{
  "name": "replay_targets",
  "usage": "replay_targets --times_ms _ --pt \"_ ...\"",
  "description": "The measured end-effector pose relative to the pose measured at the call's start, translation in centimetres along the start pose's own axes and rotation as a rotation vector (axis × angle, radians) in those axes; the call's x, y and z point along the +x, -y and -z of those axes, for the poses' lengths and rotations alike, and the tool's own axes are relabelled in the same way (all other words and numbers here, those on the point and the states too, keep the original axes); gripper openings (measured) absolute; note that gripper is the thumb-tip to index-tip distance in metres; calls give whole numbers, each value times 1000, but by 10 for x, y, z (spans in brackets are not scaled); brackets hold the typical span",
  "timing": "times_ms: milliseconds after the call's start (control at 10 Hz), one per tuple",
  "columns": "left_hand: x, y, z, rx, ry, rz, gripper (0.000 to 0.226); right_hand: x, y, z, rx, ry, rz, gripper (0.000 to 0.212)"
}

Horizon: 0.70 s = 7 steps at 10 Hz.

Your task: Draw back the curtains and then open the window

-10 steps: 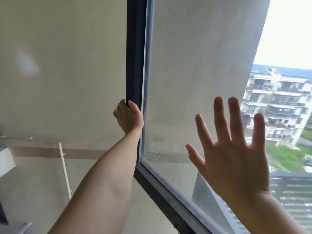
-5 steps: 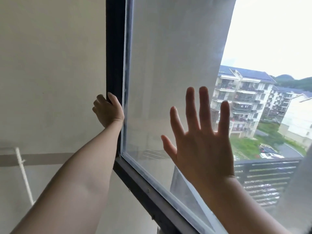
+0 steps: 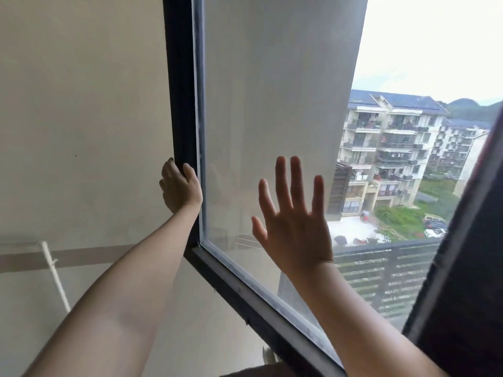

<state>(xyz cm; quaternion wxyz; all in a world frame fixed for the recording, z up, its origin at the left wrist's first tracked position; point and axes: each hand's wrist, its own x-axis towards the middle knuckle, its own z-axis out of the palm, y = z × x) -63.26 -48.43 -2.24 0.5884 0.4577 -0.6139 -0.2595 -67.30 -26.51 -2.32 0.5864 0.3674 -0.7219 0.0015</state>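
Note:
The window sash has a dark frame (image 3: 178, 77) and a large glass pane (image 3: 272, 91); it is swung outward, away from me. My left hand (image 3: 179, 187) grips the sash's left vertical edge, fingers wrapped around it. My right hand (image 3: 292, 213) is flat against the glass with fingers spread apart, holding nothing. No curtain is in view.
A pale outside wall (image 3: 81, 118) with a thin white pipe (image 3: 54, 273) fills the left. Apartment blocks (image 3: 386, 148), parked cars and a slatted dark railing (image 3: 381, 278) lie beyond the glass. A dark fixed frame edge (image 3: 468, 268) runs down the right side.
The view has shifted right, bringing more buildings and the right frame edge into sight. Both hands keep their places on the sash edge and glass.

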Motion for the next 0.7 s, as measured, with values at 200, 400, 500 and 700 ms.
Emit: replay_targets --times_ms 200,400,500,700 --pt "-45 -6 18 60 130 27 48 1 -1 2 -10 -45 4 59" --pt "-122 5 67 165 233 102 50 1 -3 6 45 71 43 63" --pt "-144 3 105 243 200 90 49 2 -3 23 78 180 22 65" --pt "-186 -11 176 335 163 15 47 -50 5 67 477 302 71 61"
